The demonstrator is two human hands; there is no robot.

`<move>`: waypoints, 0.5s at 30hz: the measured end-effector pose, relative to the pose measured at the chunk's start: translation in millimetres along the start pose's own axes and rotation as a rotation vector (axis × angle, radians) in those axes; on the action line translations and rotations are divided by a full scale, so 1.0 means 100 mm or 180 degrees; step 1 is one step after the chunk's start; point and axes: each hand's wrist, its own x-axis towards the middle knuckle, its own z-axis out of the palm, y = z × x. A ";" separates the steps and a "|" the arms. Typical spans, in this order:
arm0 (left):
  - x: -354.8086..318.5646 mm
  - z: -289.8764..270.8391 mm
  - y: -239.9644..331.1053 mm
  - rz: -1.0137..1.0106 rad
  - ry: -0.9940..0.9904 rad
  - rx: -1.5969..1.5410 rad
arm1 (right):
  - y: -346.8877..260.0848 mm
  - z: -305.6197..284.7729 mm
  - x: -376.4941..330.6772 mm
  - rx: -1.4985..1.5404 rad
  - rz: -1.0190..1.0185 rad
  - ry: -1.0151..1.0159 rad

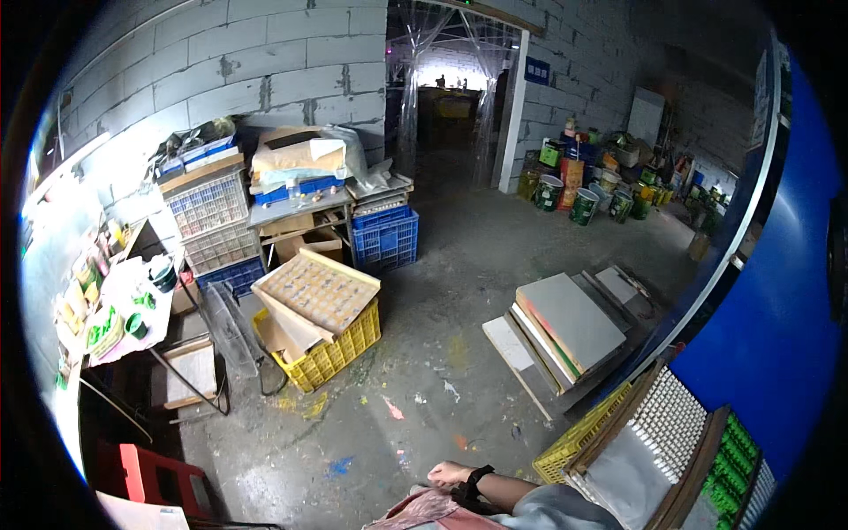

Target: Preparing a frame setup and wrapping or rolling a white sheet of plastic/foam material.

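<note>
Only one of my hands shows, low in the picture: my right hand (449, 475), with a black band (478, 482) around the wrist and a grey-blue sleeve (552, 511) behind it. It lies against a pinkish cloth (422, 511) at the bottom edge. Its fingers are mostly hidden, so I cannot tell whether it holds anything. My left hand is out of view. Nearest to the hand, on the right, stands a yellow crate (574, 439) holding framed boards of small white pieces (669, 422) and green pieces (735, 461).
Another yellow crate (340, 352) carries a tray of small tiles (318, 288). Flat boards (570, 325) lie stacked on the paint-stained concrete floor. A blue crate (387, 238), white baskets (208, 217), a cluttered table (132, 311), a red stool (146, 477), paint cans (565, 196) and a curtained doorway (450, 97) surround them.
</note>
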 end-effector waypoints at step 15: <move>0.19 3.77 4.39 0.0861 -0.2253 0.0207 | 0.26 -2.09 1.14 0.1199 0.0946 0.1059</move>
